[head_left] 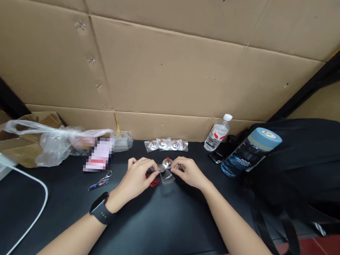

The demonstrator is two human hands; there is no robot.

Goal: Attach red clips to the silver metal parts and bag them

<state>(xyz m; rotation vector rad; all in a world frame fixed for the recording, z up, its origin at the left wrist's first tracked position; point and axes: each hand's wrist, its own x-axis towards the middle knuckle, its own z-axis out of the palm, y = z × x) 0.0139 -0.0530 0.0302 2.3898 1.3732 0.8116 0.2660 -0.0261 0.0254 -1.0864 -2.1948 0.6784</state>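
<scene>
My left hand (139,176), with a dark watch on its wrist, pinches the edge of a small clear plastic bag (167,177) between thumb and forefinger. Close by on the other side is my right hand (189,172), its thumb and fingertips drawn together; what lies between them is too small to make out. A round silver piece with a red top (167,163) sits on the table just behind the bag, between both hands. A bundle of red cord (152,181) lies partly hidden beside my left fingers.
Several similar silver pieces in clear packets (165,144) line the back of the black table (157,220). A water bottle (217,132) and a blue-lidded bottle (249,152) stand right, beside a black bag (307,164). At left are a keychain (99,184), plastic bags (55,144) and a white cable (44,196).
</scene>
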